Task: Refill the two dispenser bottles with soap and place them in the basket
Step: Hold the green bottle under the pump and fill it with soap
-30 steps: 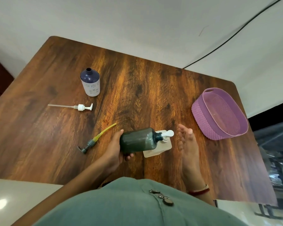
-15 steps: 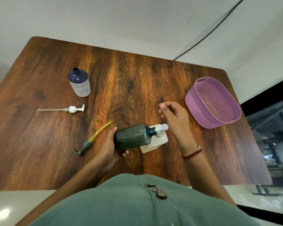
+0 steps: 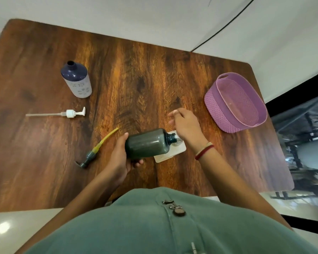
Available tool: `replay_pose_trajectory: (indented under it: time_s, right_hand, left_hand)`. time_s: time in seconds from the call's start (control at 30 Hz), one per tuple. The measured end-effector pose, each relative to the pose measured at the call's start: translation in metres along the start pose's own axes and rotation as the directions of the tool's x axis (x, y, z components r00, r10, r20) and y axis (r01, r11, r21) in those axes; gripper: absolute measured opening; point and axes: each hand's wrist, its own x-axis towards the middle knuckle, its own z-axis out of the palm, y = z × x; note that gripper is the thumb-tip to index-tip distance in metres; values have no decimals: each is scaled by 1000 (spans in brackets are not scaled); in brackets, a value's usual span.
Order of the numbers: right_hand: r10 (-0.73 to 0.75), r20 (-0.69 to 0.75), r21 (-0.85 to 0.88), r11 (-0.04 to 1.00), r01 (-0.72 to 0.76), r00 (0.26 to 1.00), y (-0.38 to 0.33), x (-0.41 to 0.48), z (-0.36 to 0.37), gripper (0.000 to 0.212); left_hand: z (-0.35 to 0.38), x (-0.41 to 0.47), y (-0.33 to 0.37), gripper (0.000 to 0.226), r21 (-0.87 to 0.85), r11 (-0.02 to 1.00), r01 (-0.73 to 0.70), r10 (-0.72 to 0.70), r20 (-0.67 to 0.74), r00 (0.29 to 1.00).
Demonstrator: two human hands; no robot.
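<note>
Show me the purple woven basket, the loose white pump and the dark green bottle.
Purple woven plastic basket (image 3: 214, 107): head view, left outer wall.
White plastic pump with long tube (image 3: 70, 113): head view, its collar.
Dark green plastic bottle (image 3: 147, 143): head view, its side.

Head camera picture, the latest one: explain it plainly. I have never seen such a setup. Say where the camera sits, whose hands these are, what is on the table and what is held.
There is no machine here. A person wears a camera on the head, and it looks down at their own hands and a wooden table. The left hand grips a dark green bottle, tipped on its side with its neck toward a flat white container on the table. The right hand hovers by that neck; it is blurred, so I cannot tell whether it holds anything. Also on the table are a white pump, a dark pump with a yellow tube, an uncapped blue bottle standing upright, and a purple basket with nothing visible inside.
</note>
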Motion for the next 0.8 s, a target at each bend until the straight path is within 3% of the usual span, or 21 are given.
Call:
replay_pose_trajectory:
  time_s: [0.2,0.37,0.53,0.73,0.8]
  right_hand:
    - [-50,-85,-88,995,43,995,4,-5,8,23]
    - [50,218,16,998,-54,975,-4,8,0,27]
    - [30,26,85,996,-32,999,3,1,9,27]
    - [65,192,80,993,-81,979,-5,7,2,26]
    - [59,163,100,992,-76,985,-3,5,3,26]
  left_hand:
    - [-4,7,-2,41,24,1000,-6,7,-28,1000]
    - [-1,9,0,45,11,1000,-3,3,-3,1000]
    - [-1,8,1,42,19,1000,-7,7,-44,999]
    - [1,7,1,41,6,1000,-16,16,-20,1000]
    - [3,8,2,40,10,1000,-23,23,-25,999]
